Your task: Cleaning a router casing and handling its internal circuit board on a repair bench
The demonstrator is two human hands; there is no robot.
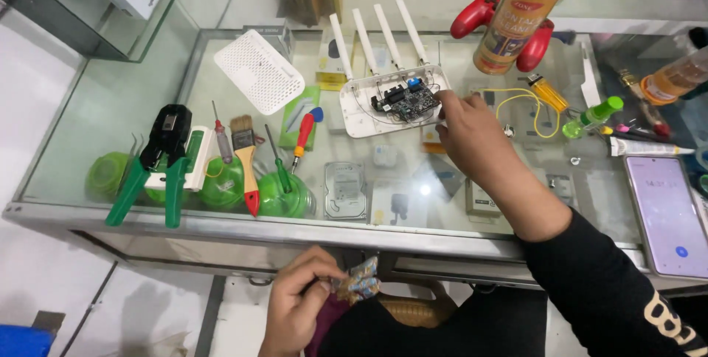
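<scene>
Router (394, 99), opened with its circuit board (404, 100) showing and four white antennas pointing away, is lying on the glass counter (110, 106), where the right hand (472, 139) is touching its near edge with loosely curled fingertips, likely steadying it. Below the counter edge, the left hand (299, 294) is pinching a small crinkled wrapper (359, 281). The router's white lid (258, 71) is resting nearby, beside a screwdriver (302, 139).
</scene>
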